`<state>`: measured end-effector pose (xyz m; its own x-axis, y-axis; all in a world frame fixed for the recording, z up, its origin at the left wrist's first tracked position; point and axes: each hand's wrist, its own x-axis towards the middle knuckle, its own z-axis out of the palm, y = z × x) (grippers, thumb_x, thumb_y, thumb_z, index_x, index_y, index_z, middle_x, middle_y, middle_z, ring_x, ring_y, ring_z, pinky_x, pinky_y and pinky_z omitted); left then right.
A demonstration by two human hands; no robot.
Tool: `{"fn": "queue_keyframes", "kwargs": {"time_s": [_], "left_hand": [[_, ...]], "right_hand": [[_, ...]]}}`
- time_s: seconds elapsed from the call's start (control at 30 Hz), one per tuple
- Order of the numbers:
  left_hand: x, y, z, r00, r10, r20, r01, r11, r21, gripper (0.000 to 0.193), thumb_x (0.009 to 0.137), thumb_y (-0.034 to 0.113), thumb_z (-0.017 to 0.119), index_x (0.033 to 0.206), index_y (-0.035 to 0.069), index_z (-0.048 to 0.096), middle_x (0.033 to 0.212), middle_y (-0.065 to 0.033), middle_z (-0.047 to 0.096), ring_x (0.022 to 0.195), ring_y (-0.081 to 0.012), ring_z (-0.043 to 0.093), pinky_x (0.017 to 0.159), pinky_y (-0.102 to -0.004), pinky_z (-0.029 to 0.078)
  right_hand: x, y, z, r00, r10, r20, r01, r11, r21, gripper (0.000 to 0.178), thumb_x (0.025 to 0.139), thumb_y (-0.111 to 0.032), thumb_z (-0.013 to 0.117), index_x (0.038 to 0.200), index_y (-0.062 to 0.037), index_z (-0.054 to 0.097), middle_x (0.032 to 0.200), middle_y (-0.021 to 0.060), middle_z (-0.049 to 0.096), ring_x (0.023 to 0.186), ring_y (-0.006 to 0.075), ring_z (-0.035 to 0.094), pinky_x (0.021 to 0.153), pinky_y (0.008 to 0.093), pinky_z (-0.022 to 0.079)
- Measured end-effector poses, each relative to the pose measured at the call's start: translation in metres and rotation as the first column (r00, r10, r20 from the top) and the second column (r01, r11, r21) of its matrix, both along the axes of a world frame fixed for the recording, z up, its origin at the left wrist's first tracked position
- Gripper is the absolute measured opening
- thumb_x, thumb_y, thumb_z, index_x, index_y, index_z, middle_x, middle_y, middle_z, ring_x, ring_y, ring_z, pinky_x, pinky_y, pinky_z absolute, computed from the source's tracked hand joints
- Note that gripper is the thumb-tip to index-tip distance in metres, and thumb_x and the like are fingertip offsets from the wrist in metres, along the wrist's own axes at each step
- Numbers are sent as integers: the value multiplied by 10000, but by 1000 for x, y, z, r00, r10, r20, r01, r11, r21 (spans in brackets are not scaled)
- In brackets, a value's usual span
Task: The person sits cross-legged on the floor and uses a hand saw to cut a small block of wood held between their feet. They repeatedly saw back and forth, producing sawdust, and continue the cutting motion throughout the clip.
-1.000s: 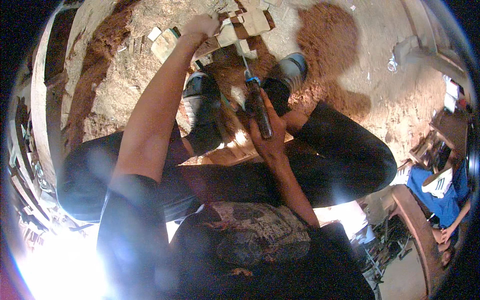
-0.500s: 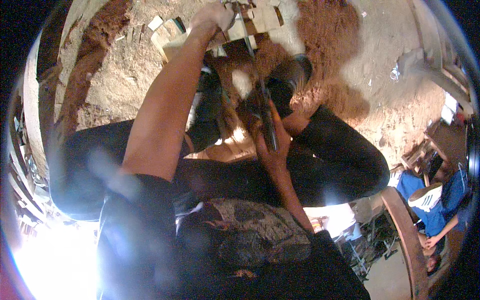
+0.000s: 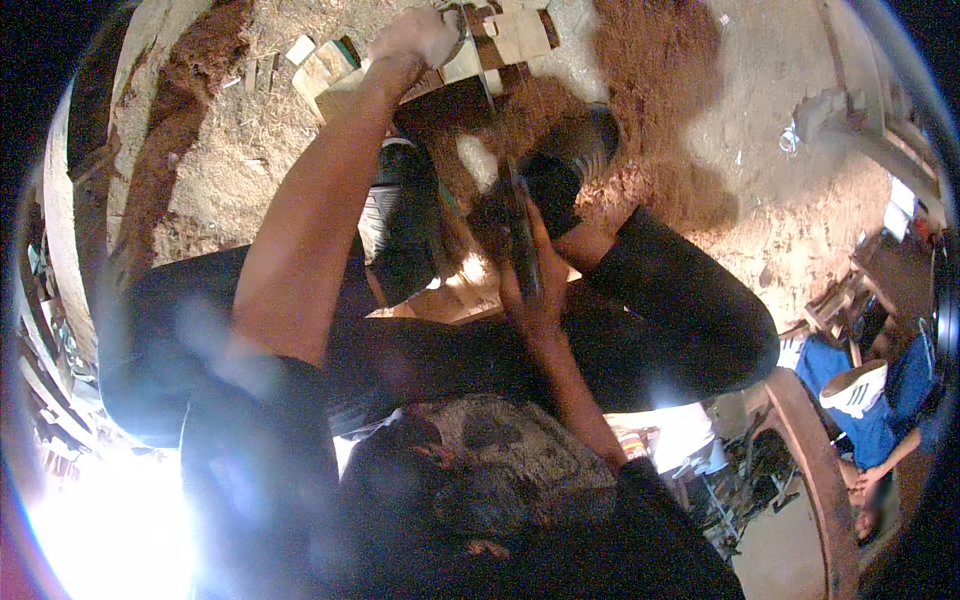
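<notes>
My right hand [image 3: 535, 290] is closed round the dark handle of a long, thin tool [image 3: 522, 235]. Its narrow shaft runs away from me, between my shoes, toward pale wood blocks [image 3: 520, 38]; the exact kind of tool is unclear. At the far end my left hand [image 3: 418, 38] is closed beside the blocks and the tool's tip. What its fingers grip is hidden. Below that hand lies a dark, shadowed block [image 3: 447, 103]. My shoes, one left [image 3: 405, 215] and one right [image 3: 590, 140], stand either side of the shaft.
Small wood offcuts [image 3: 325, 72] lie left of my left wrist. Sawdust [image 3: 650, 110] covers the ground. At the right, a seated person in blue trousers [image 3: 825, 375] is near a curved wooden piece [image 3: 805, 450] and scrap wood. Strong glare fills the lower left.
My left hand and forearm have shifted slightly left, along with the blocks. The tool in my right hand has also moved slightly left, its handle a little more upright in view.
</notes>
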<state>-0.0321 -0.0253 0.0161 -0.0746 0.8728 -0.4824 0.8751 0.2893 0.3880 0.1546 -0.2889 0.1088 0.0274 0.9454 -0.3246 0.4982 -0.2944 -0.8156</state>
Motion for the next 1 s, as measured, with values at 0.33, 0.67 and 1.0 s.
{"fn": "queue_keyframes", "kwargs": {"time_s": [0.33, 0.67, 1.0], "left_hand": [[-23, 12, -81, 931, -314, -186, 325, 945, 28, 596, 979, 447, 381, 1060, -50, 701, 1091, -329, 659, 1046, -480, 641, 952, -535, 495], [-7, 8, -25, 994, -84, -67, 80, 995, -53, 624, 947, 484, 386, 1246, 2, 646, 1263, -264, 629, 1203, -433, 595, 1061, -514, 447], [-10, 10, -35, 992, -101, -80, 101, 995, 1, 638, 955, 513, 402, 1217, -16, 644, 1212, -292, 631, 1144, -449, 615, 1016, -526, 469]], "right_hand": [[-3, 9, -26, 996, 18, -83, -9, 995, 102, 639, 894, -37, 560, 1506, -26, 376, 1213, 218, 667, 1057, 293, 681, 913, 387, 530], [-3, 2, -39, 995, 41, 89, -62, 968, 245, 675, 859, -9, 583, 1506, -67, 397, 1103, 189, 718, 857, 291, 727, 753, 424, 566], [-10, 9, -46, 999, -49, 9, 48, 992, 113, 569, 838, -34, 570, 1404, -38, 513, 832, 120, 663, 634, 243, 607, 627, 363, 522]]}}
